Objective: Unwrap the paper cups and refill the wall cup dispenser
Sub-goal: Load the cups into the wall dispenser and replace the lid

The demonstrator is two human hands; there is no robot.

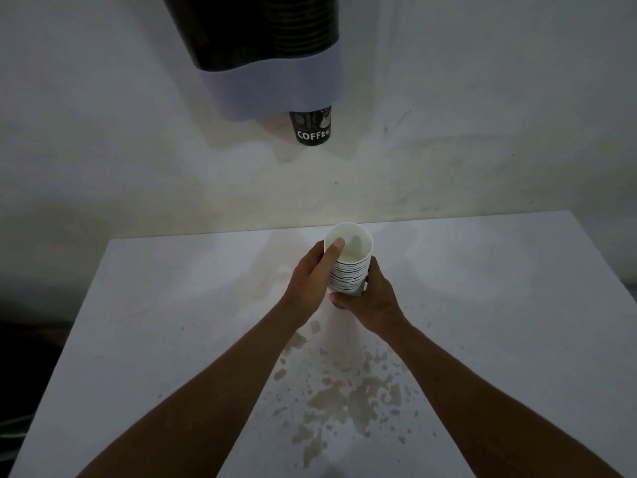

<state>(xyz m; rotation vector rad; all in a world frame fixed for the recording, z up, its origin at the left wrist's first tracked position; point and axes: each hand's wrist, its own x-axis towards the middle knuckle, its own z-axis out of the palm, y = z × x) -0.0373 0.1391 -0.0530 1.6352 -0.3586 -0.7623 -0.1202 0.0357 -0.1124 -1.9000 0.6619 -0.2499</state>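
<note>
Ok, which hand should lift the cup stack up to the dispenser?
Probably the right hand: it grips the cup stack at its base, below the wall dispenser. The left hand only steadies the rim.

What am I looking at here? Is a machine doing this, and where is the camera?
No machine: a person wears a camera on the head, so the single picture looks down along both arms. The left hand and the right hand together hold a stack of paper cups above a pale table, with the left thumb hooked over the top cup's rim. The table is blotched with brownish patches. On the wall above hangs the cup dispenser, with one black cup marked COFFEE poking out underneath.
</note>
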